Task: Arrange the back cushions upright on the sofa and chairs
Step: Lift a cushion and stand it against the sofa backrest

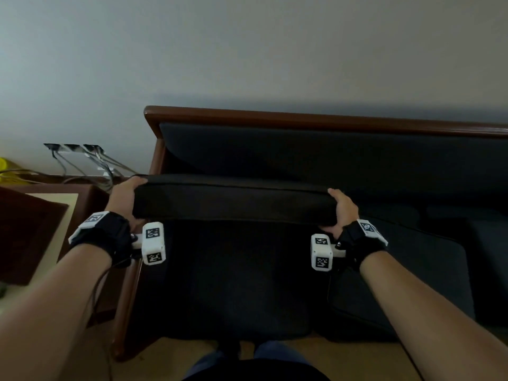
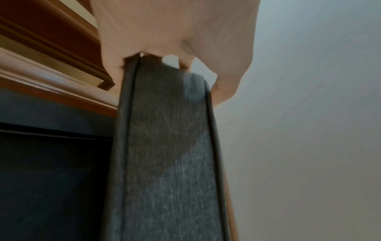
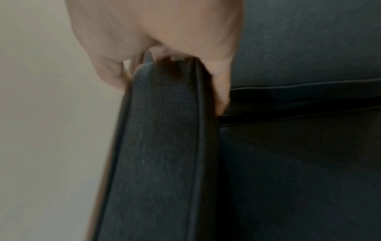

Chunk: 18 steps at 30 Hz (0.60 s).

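A dark grey back cushion is held up over the seat of the wood-framed sofa, its long edge level and facing me. My left hand grips its left end, thumb on top and fingers under. My right hand grips its right end the same way. In the left wrist view the left hand clamps the cushion's narrow edge. In the right wrist view the right hand clamps the other edge. Behind the cushion the sofa's padded backrest shows.
A second dark cushion lies flat on the seat to the right. A wooden side table stands left of the sofa, with cables running from wall sockets behind it. The grey wall rises behind.
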{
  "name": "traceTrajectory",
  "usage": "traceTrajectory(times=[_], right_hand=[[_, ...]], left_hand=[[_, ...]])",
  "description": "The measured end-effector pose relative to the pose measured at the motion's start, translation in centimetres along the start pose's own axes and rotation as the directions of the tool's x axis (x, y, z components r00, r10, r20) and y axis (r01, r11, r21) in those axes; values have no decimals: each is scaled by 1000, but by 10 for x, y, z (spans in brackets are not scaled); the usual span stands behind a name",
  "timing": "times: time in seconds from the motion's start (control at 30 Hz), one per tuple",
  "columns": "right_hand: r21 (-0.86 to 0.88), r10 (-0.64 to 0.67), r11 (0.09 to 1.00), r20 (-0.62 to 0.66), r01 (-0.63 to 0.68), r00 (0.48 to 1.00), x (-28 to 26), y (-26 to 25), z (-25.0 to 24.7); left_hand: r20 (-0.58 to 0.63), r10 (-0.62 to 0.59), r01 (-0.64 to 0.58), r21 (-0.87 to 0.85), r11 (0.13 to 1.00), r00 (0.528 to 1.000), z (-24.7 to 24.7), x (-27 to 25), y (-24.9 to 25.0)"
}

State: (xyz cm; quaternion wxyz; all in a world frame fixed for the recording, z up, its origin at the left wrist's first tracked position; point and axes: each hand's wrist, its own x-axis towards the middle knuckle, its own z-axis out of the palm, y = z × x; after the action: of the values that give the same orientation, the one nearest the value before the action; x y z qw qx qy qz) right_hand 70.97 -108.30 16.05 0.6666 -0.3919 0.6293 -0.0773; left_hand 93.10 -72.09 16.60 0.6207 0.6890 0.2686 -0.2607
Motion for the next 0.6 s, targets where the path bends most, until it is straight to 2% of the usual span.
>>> traceTrajectory(times=[0.1,0.17,0.27,0.37,0.43,0.53,0.6], right_hand=[[-33,-1,999,18,2,1000,23,13,10],[-57,-28,998,55,31,998,37,17,15],[-17,-81,996,66,83,994,50,7,30],[54,-139,989,86,135,987,54,-12,47],[49,-190,981,132,185,973,59,-27,60],[-75,-239,962,215,261,947,65,-47,74],[-180,-227,944,254,277,940,65,-53,79]], left_hand=[[37,36,-38,48,998,999,9,17,-1],[-1,40,-40,34,999,999,9,33,-5],[0,80,-80,-104,991,997,6,64,-10],[84,103,-94,-112,989,991,29,32,15],[152,118,-99,-126,987,981,44,27,28],[164,125,-102,-145,984,978,56,30,46],[187,120,-115,-41,993,975,60,36,51]])
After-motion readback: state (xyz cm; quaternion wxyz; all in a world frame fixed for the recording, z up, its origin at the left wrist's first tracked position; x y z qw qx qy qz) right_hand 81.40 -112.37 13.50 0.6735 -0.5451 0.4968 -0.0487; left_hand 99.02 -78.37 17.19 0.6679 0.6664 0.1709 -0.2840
